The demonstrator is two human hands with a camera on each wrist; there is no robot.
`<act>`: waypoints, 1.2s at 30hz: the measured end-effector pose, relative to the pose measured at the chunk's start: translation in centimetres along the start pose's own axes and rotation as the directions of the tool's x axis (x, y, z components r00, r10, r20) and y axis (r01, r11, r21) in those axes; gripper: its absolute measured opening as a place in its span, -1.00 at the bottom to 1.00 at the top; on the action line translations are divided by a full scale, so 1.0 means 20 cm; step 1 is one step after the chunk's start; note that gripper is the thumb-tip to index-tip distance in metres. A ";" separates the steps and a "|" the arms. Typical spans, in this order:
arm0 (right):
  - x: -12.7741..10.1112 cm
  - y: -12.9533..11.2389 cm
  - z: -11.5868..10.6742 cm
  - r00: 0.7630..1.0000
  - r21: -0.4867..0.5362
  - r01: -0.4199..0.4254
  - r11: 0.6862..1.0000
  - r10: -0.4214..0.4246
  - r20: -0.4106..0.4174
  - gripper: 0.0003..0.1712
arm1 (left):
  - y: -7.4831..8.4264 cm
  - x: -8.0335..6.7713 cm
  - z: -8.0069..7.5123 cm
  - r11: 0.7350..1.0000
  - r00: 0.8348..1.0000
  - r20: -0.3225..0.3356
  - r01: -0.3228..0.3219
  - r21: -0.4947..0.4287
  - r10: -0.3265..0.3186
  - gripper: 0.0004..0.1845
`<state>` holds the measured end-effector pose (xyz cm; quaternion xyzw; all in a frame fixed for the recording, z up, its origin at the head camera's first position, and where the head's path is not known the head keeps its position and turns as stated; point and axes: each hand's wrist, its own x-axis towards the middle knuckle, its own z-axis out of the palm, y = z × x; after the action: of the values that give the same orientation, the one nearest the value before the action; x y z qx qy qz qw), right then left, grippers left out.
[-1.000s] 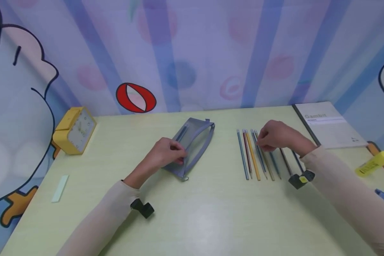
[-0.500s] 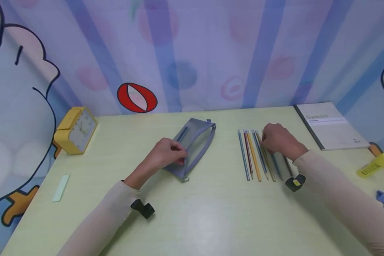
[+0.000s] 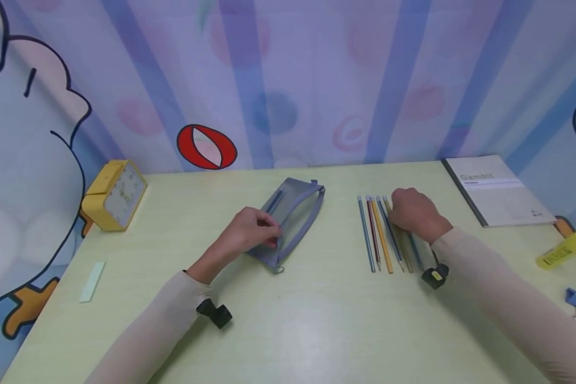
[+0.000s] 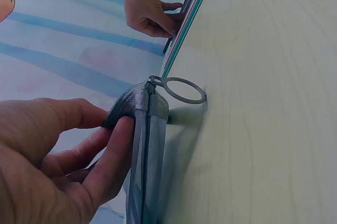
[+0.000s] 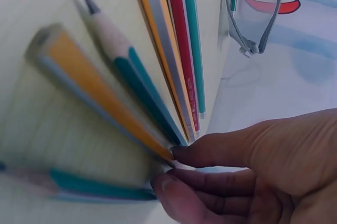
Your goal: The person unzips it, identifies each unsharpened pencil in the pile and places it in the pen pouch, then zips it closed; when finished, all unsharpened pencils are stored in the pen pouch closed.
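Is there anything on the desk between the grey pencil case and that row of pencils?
No. In the head view, only bare tabletop lies between the grey pencil case and the row of pencils.

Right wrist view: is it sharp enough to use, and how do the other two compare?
Right wrist view: the pencils nearest the lens smear with blur, the right hand is sharper. Left wrist view: crisp on the pouch and left hand. Head view: evenly lit, faint glare on the table.

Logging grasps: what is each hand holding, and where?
Left hand grips the grey mesh pencil case near its zipper-pull end; right hand pinches the pencils' far ends.
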<state>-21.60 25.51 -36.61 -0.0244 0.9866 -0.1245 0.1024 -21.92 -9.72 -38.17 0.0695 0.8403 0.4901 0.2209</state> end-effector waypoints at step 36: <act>0.03 -0.01 -0.13 0.940 0.823 -0.099 0.559 -0.220 0.262 -0.53 | 0.01 -0.01 -0.01 1.000 1.000 -0.010 0.014 0.007 -0.014 -0.82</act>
<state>-22.68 25.91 -34.11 -0.0288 0.7782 -0.5693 0.2638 -21.86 -9.87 -37.91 0.0617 0.8435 0.4861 0.2200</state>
